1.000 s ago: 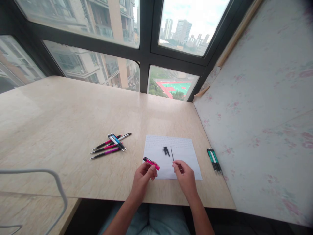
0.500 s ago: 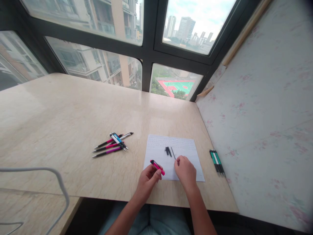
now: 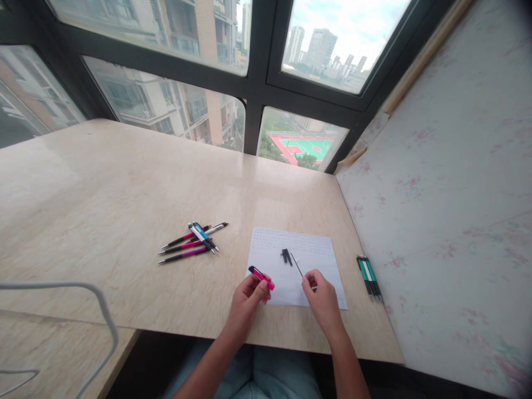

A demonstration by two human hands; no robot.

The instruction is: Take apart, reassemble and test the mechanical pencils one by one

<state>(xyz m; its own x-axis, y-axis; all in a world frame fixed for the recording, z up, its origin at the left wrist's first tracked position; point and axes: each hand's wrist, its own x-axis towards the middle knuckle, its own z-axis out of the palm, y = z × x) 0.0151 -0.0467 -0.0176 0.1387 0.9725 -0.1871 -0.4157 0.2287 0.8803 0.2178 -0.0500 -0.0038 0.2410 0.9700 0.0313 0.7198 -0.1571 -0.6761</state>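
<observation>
Here, left hand (image 3: 246, 300) clamps grip on tubular pink barrel (image 3: 264, 280) (black-tipped); right hand (image 3: 322, 296) pinches slender, straight dark rod (image 3: 296, 265).

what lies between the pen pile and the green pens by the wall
The head view shows the paper, with small black parts on it, plus the left hand holding a pink barrel and the right hand holding a thin dark rod.

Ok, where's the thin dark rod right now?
In the head view, the thin dark rod is in the right hand, right of the picture's centre, over the paper and just right of the small black pieces.
</observation>
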